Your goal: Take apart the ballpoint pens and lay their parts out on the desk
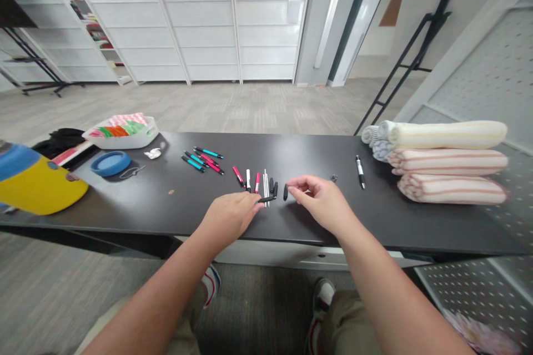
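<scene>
My left hand (231,215) is closed with a black pen barrel part (266,199) pinched at the fingertips, its end sticking out to the right. My right hand (320,199) has thumb and index finger pinched at a short black pen grip (285,192), held upright against the dark table. Between the hands lie two more black pen grips (275,189) and several thin white refills (265,177). Just beyond my left hand are a red pen barrel (239,176), a white one (248,178) and another red one (257,182), partly hidden by my fingers.
Several teal and red pens (204,160) lie in a heap at left. A white-and-black pen (360,171) lies right, before rolled towels (449,161). Farther left are a white basket (147,136), a blue round lid (110,163) and a yellow-blue container (37,183).
</scene>
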The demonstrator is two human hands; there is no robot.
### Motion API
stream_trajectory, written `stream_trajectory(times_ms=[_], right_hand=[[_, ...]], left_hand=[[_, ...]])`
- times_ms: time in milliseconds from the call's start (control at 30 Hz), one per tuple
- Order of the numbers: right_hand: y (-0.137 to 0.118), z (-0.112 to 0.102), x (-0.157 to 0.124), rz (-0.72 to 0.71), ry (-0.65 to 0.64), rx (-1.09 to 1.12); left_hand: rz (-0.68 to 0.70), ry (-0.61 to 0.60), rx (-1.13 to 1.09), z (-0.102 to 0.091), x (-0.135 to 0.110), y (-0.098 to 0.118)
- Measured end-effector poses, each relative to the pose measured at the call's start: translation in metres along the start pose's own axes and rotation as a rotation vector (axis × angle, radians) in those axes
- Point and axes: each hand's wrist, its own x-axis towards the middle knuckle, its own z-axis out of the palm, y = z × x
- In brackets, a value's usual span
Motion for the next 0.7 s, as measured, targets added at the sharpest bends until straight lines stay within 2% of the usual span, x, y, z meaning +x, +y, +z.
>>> stream_trajectory(times_ms=[67,167,267,333,467,700], right_hand=[[0.001,-0.021,0.001,-0.023,0.083,-0.17],[0.009,-0.058,0.0,-0.061,0.21,-0.57],[0.022,-0.085,-0.003,0.003,0.198,-0.934],[0.031,-0.093,-0.004,0.071,0.147,-1.051],[0.046,-0.095,-0.003,0.132,0.165,-1.053],[0.055,-0.093,0.003,0.142,0.252,-0.865]], left_hand=[[-0.004,0.002,-0.003,0.0,0.0,0.0],[-0.002,-0.003,-0.001,0.001,0.0,-0.001],[0.007,0.003,-0.001,0.001,0.0,-0.002],[0.013,0.007,-0.004,0.002,0.0,-0.002],[0.01,0.014,-0.013,0.002,0.001,-0.001],[0.009,0.009,-0.012,0.0,0.001,-0.001]])
